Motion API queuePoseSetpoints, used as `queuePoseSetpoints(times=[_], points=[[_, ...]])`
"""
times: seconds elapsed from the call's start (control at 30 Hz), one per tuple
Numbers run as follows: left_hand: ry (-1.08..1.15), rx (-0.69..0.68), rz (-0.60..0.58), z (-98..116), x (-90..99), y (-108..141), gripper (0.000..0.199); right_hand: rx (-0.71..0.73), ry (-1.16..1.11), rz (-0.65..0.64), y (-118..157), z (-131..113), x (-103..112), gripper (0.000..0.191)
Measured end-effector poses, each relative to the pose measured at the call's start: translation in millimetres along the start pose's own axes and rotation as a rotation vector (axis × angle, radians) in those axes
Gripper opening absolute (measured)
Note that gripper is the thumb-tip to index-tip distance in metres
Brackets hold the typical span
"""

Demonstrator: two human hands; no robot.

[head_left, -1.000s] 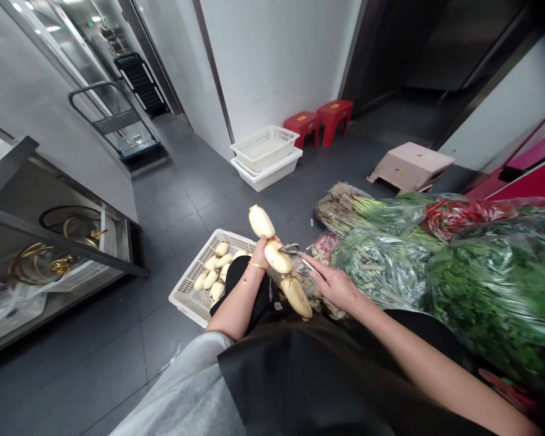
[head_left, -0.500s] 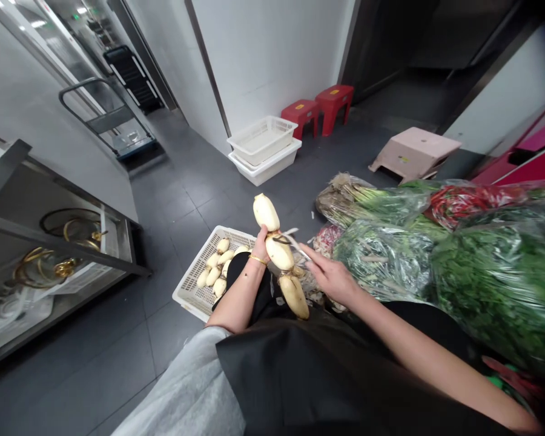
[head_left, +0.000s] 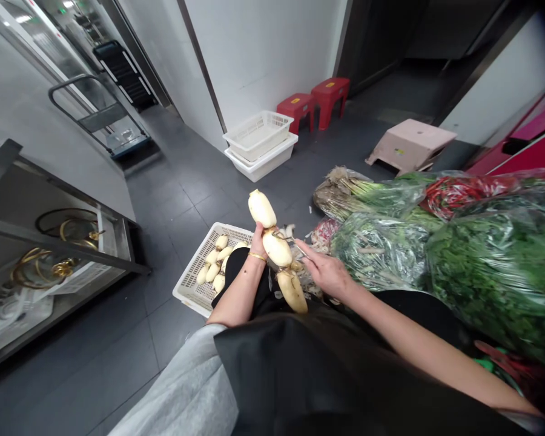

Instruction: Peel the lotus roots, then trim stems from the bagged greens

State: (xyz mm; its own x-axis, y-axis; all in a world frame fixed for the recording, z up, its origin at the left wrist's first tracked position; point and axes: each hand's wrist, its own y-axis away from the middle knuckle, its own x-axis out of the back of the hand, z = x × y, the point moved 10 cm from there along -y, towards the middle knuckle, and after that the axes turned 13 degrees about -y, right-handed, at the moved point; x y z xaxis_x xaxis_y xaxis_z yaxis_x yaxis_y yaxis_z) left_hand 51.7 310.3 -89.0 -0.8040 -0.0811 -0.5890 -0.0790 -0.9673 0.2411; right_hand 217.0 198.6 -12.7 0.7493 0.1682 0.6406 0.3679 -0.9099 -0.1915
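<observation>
A pale lotus root of three linked segments slants across my lap, its top end pointing away from me. My left hand is closed around it near the upper joint. In my right hand is a thin knife, its blade at the joint between the upper and middle segments; fingers hide most of the handle. Dark root bits stick out at that joint. To the left of my knee, a white perforated basket holds several pale lotus root segments.
Bagged leafy greens, spring onions and red chillies are heaped on the right. Stacked white baskets, red stools and a pink stool stand ahead. A steel shelf and a trolley are left.
The knife has shifted slightly down and closer to the joint, and its blade shows less. My left hand keeps its grip on the lotus root. The whole view has shifted slightly.
</observation>
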Motion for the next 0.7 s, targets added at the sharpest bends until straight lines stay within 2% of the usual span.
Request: queuePoseSetpoints(times=[0.03, 0.1, 0.2, 0.23, 0.3, 0.4, 0.43, 0.5, 0.6, 0.63, 0.7], points=[[-0.004, 0.005, 0.030, -1, 5.0, 1, 0.059, 0.007, 0.014, -0.018, 2, 0, -6, 0.052], [-0.003, 0.006, 0.106, 0, 20.7, 4, 0.057, 0.009, 0.007, -0.066, 23, 11, -15, 0.052], [0.007, -0.030, 0.176, 2, 40.6, 9, 0.057, -0.031, -0.030, -0.086, 54, 33, -11, 0.051], [0.007, -0.038, 0.166, 3, 41.2, 10, 0.059, -0.040, -0.040, -0.074, 53, 34, -7, 0.051], [0.006, -0.036, 0.117, 1, 34.0, 8, 0.061, -0.034, -0.042, -0.053, 32, 23, -2, 0.051], [0.013, 0.001, 0.085, -5, 21.7, 5, 0.059, 0.004, 0.017, -0.057, -3, -2, -11, 0.051], [0.018, 0.007, 0.096, -6, 21.6, 4, 0.058, 0.022, 0.025, -0.070, -5, -6, -16, 0.052], [0.022, 0.017, 0.137, -7, 28.3, 4, 0.055, 0.050, 0.003, -0.109, 11, -5, -23, 0.054], [0.020, 0.008, 0.182, -6, 41.9, 5, 0.053, 0.016, -0.048, -0.140, 43, 12, -16, 0.052], [0.021, 0.005, 0.185, -6, 43.4, 4, 0.053, -0.006, -0.059, -0.126, 44, 16, -9, 0.051], [0.017, 0.033, 0.170, -10, 39.1, 3, 0.054, -0.034, -0.073, -0.086, 29, 14, 1, 0.051]])
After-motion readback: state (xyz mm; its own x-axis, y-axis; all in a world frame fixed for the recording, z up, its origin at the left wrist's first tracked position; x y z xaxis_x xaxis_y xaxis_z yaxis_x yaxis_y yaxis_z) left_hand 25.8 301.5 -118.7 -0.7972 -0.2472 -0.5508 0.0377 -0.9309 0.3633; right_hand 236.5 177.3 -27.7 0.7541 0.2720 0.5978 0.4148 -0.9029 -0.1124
